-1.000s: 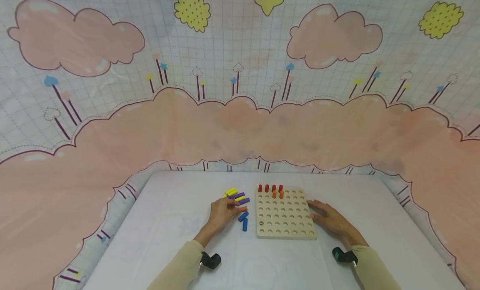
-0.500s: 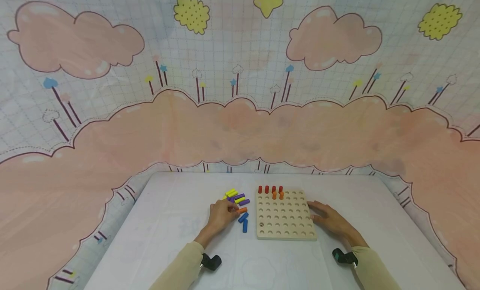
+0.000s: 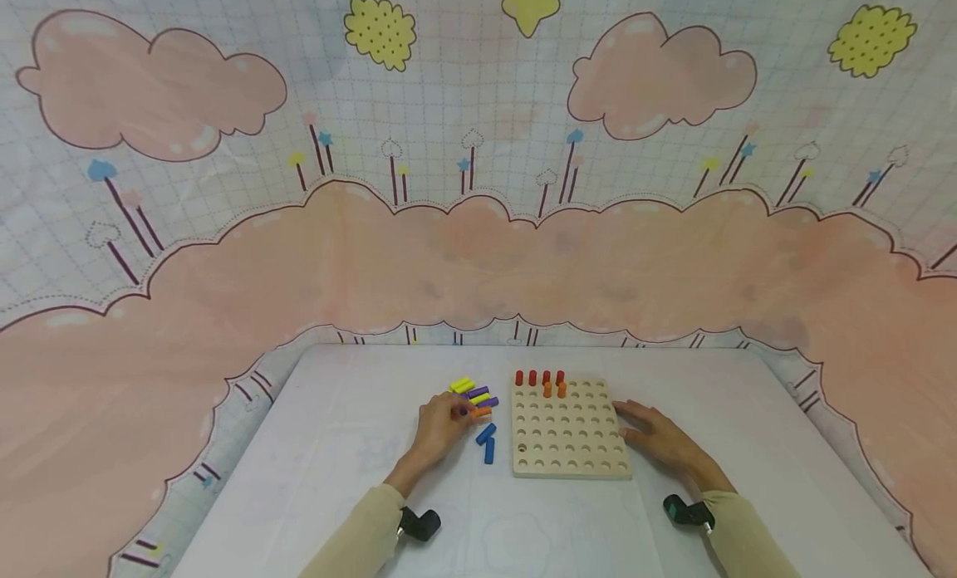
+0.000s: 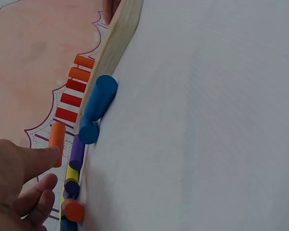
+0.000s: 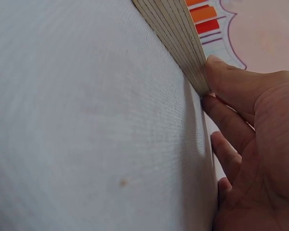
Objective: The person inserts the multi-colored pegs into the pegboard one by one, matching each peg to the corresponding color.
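- My left hand [image 3: 439, 428], the nearer of my hands, pinched an orange peg [image 3: 482, 412] between thumb and fingers.
- That peg was off the left edge of the holed board [image 3: 562, 442], its long axis roughly level, free end toward the board.
- My right hand [image 3: 661, 439], fingers loosely extended, touched the board's right edge and gripped nothing.
- Two blue pegs [image 3: 489, 451] lay nearer the front edge of the white desk [image 3: 329, 445]; patterned cloth [image 3: 449, 262] rose behind its far edge.
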Available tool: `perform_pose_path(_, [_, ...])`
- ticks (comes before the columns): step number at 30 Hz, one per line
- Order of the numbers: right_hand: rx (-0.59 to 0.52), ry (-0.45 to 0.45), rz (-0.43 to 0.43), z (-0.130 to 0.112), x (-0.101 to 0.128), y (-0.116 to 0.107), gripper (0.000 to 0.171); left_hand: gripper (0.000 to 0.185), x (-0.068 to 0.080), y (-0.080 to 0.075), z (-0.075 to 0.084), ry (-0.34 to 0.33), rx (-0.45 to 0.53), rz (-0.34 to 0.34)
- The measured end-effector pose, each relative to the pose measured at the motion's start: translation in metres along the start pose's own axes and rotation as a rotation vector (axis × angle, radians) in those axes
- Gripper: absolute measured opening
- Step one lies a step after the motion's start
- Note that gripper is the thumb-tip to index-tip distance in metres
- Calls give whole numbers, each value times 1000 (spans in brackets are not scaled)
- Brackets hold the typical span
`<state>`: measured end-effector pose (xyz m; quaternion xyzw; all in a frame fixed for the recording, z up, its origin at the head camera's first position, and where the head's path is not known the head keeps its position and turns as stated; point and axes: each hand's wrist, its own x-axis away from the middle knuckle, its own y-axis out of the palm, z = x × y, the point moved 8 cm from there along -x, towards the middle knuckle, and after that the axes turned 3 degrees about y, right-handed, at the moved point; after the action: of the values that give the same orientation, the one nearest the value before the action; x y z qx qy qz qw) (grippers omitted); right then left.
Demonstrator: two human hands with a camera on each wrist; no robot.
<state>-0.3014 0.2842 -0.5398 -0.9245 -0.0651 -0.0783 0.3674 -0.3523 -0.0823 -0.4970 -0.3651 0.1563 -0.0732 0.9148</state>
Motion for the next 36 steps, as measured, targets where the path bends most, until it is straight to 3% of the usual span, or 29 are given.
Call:
perform_pose_path(9, [2, -8, 4, 1, 1, -1, 60, 19, -2, -2, -1, -64, 139, -23])
perform_pose_path(19, [-18, -7, 4, 0, 2, -1, 60, 20, -9, -5, 12, -15, 209, 17])
perform_pose_path(25, [-17, 7, 0, 1, 1, -1, 61, 19, -16, -2, 19, -7, 226, 48])
perform_pose_path(36, [-20, 6, 3, 1, 1, 0, 61, 19, -26, 13, 28, -54, 321, 39])
